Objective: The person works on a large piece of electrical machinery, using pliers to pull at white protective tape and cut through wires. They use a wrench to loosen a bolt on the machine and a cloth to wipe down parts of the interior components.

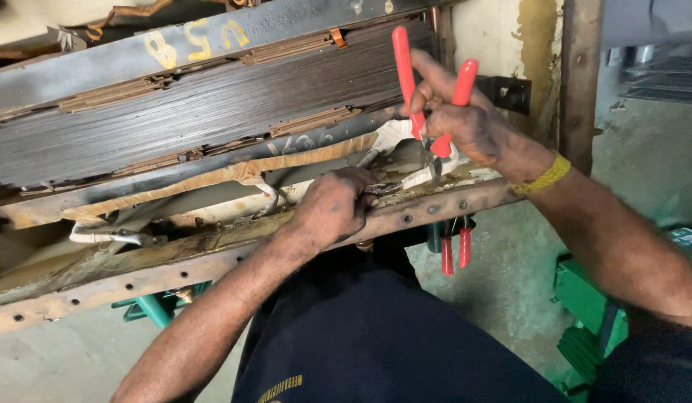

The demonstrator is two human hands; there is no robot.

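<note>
1. The landmark is the laminated steel core [204, 112], a dark stack of thin plates clamped under a steel channel [212, 41] with yellow paint marks.
2. Just below the core's right end, the right hand [465, 123] grips red-handled pliers [428, 89], fingers wrapped around both handles, the nose pointing down at a white-sleeved wire lead [428, 173].
3. Below the core's middle, the left hand [332, 205] pinches the bare end of that lead against the rusty perforated angle bar [212, 257]; its fingertips are curled under and mostly hidden.
4. A second pair of red-handled pliers [456, 250] hangs under the bar, lower right of the core.
5. Progress, as a judgement: the lead looks partly stripped and held; another sleeved lead [107, 236], lower left of the core, lies untouched.
</note>
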